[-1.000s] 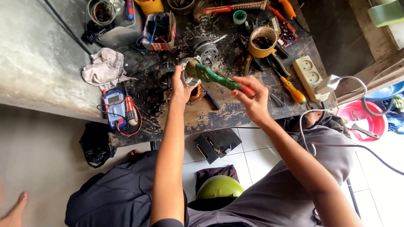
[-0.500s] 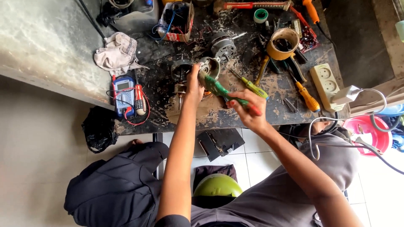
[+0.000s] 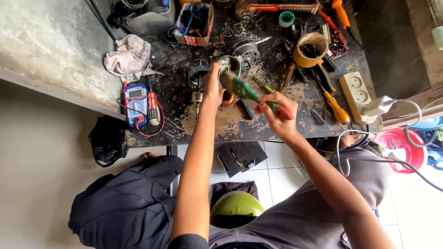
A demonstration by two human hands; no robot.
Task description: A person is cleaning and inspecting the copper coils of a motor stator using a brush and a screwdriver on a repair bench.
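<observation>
My left hand (image 3: 213, 87) grips a round metal motor housing (image 3: 229, 69) held upright at the middle of a dirty dark workbench (image 3: 240, 122). My right hand (image 3: 276, 115) is closed on the red end of pliers with green handles (image 3: 247, 92), whose jaws reach into the housing beside my left fingers. A copper-wound motor part (image 3: 229, 99) lies just under my hands, partly hidden. A second motor (image 3: 246, 50) with a shaft rests behind the housing.
A blue multimeter (image 3: 136, 105) with red leads and a crumpled rag (image 3: 130, 57) lie at the left. Tape rolls (image 3: 313, 50), orange-handled screwdrivers (image 3: 336, 108) and a white power strip (image 3: 356, 94) sit at the right. A pink bucket (image 3: 406, 147) and green helmet (image 3: 236, 204) are below.
The view has shifted so the bench sits higher and more to the right. The pliers' jaws have moved in closer to the motor housing; both hands keep their grips.
</observation>
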